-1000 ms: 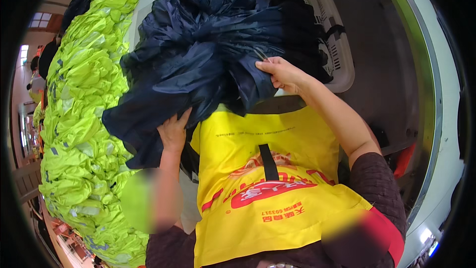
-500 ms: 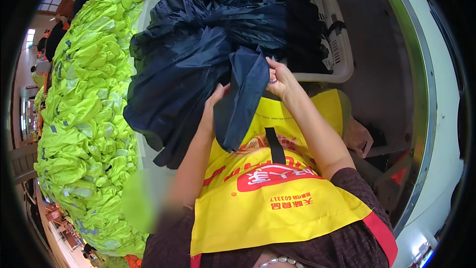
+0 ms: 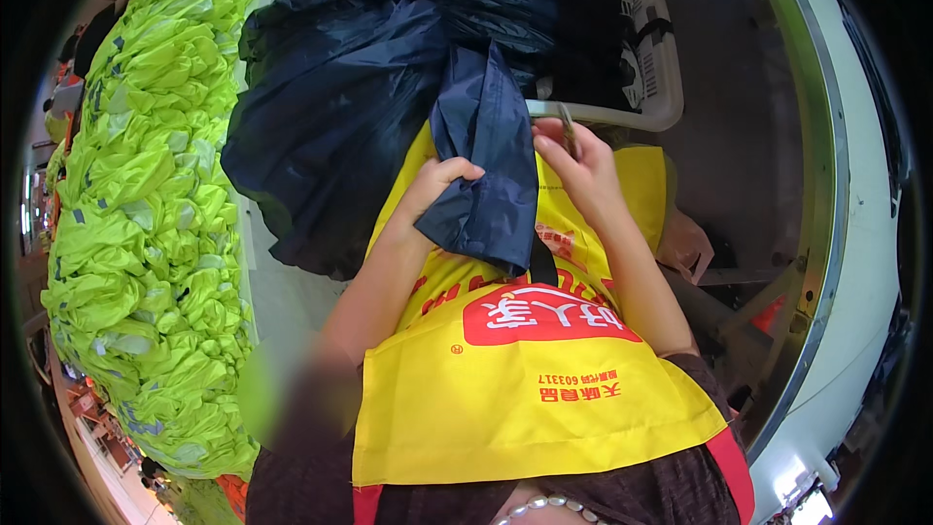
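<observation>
A shiny dark navy garment (image 3: 321, 126) spreads in folds from a basket toward my lap. One tube-like end, which looks like a sleeve (image 3: 486, 146), hangs down over my yellow apron (image 3: 544, 428). My left hand (image 3: 437, 190) is closed on the left side of this sleeve, thumb on top and fingers beneath the cloth. Just right of the sleeve, my right hand (image 3: 583, 165) is closed around a small narrow metal tool (image 3: 568, 128) that looks like thread snips. Its fingertips are close to the sleeve's edge; whether they touch it I cannot tell.
Along the left lies a long heap of bright yellow-green garments (image 3: 146, 233). The white plastic basket (image 3: 661, 68) stands ahead with more dark cloth inside. A pale table with a metal edge (image 3: 826, 262) curves along the right. A pinkish bag (image 3: 685, 248) sits below it.
The sleeve end has been drawn toward me and spread flatter. My left hand has moved onto its face. My right hand has let go of the sleeve and now shows the metal tool.
</observation>
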Available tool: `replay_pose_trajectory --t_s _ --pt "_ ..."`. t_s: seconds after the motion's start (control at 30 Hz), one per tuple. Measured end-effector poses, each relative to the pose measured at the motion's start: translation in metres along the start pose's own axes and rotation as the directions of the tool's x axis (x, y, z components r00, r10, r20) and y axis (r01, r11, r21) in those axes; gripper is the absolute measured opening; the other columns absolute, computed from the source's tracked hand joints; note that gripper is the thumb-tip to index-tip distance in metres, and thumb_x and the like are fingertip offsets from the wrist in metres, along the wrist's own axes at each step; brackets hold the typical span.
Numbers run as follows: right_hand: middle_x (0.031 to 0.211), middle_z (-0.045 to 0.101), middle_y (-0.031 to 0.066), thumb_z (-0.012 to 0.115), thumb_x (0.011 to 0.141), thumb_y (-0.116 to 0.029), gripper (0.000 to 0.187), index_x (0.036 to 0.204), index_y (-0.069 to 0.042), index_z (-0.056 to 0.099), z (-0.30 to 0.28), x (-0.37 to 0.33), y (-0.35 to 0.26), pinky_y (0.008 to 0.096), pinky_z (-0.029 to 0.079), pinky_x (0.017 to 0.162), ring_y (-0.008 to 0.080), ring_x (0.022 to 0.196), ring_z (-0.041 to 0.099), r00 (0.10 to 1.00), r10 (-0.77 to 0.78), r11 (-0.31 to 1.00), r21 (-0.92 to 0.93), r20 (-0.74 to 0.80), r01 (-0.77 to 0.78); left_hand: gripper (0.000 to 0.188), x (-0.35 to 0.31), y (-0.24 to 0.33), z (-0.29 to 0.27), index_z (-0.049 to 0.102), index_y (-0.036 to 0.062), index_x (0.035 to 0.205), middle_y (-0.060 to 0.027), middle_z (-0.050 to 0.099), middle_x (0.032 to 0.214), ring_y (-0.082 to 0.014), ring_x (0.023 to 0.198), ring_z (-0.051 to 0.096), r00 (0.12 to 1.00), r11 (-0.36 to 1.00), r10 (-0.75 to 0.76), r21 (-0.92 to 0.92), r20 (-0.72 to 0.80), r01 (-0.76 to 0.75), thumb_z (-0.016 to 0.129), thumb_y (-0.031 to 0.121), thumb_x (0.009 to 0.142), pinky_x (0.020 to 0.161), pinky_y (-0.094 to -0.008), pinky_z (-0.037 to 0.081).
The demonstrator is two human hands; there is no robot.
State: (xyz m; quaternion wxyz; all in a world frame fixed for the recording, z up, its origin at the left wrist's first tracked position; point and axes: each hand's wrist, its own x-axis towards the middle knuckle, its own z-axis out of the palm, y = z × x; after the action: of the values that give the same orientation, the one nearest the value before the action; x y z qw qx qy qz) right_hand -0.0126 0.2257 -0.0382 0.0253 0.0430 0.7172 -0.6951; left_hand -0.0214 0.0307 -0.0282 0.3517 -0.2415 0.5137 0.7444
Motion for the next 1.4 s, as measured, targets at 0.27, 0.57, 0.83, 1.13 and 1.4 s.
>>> replay_pose_trajectory --t_s 0.27,0.57,0.83,1.13,1.4 --pt "0.093 0.06 0.0141 0.071 0.073 -0.018 0.04 0.106 -0.003 0.056 -0.013 -0.07 -0.051 0.0311 0.049 0.066 0.0234 0.073 0.061 0.883 -0.152 0.717 -0.565 0.444 0.407 0.037 0.001 0.002 0.013 0.053 -0.0094 0.103 -0.0193 0.062 0.094 -0.0288 0.08 0.063 0.955 0.904 -0.126 -0.365 0.269 0.222 0.053 0.015 0.076 0.077 -0.0368 0.052" --pt "0.068 0.046 -0.0081 0.056 0.088 -0.02 0.011 0.088 -0.009 0.055 -0.037 -0.058 -0.034 0.0145 0.026 0.045 -0.0006 0.052 0.035 0.979 0.204 0.862 0.475 0.001 -0.18 0.059 -0.018 -0.016 -0.011 0.032 0.0073 0.134 -0.0177 0.045 0.126 -0.0243 0.118 0.045 0.994 0.888 0.092 0.457 -0.062 -0.054 0.052 0.007 0.079 0.095 -0.0355 0.038" --pt "0.069 0.048 -0.005 0.059 0.086 -0.013 0.011 0.089 -0.004 0.054 -0.016 -0.062 -0.042 0.0177 0.031 0.048 0.0031 0.055 0.04 0.995 -0.022 0.959 0.281 -0.102 0.05 0.037 -0.058 -0.004 0.049 0.059 0.002 0.095 -0.0133 0.061 0.096 -0.0279 0.091 0.057 0.459 0.094 0.784 0.651 0.418 -0.753 0.075 0.02 0.067 0.08 -0.0335 0.045" --pt "0.078 0.057 0.0104 0.065 0.066 0.005 0.021 0.084 -0.002 0.057 -0.03 -0.058 -0.046 0.0294 0.046 0.057 0.0244 0.07 0.058 0.824 -0.536 0.612 -0.589 0.182 0.528 0.008 -0.05 0.012 0.032 0.053 0.0008 0.092 -0.0072 0.061 0.084 -0.0151 0.075 0.057 0.386 0.152 0.843 0.522 0.376 -0.84 0.052 0.008 0.088 0.068 -0.0195 0.042" --pt "0.076 0.059 -0.001 0.061 0.082 -0.01 0.01 0.089 -0.003 0.06 -0.081 -0.028 -0.031 0.0178 0.042 0.067 0.0056 0.07 0.054 0.957 0.074 0.984 0.135 0.279 -0.115 0.024 -0.04 0.034 0.016 0.062 0.0028 0.087 -0.0058 0.061 0.082 -0.015 0.072 0.057 0.799 0.47 0.353 0.645 0.488 -0.602 0.064 0.025 0.08 0.068 -0.0243 0.045"
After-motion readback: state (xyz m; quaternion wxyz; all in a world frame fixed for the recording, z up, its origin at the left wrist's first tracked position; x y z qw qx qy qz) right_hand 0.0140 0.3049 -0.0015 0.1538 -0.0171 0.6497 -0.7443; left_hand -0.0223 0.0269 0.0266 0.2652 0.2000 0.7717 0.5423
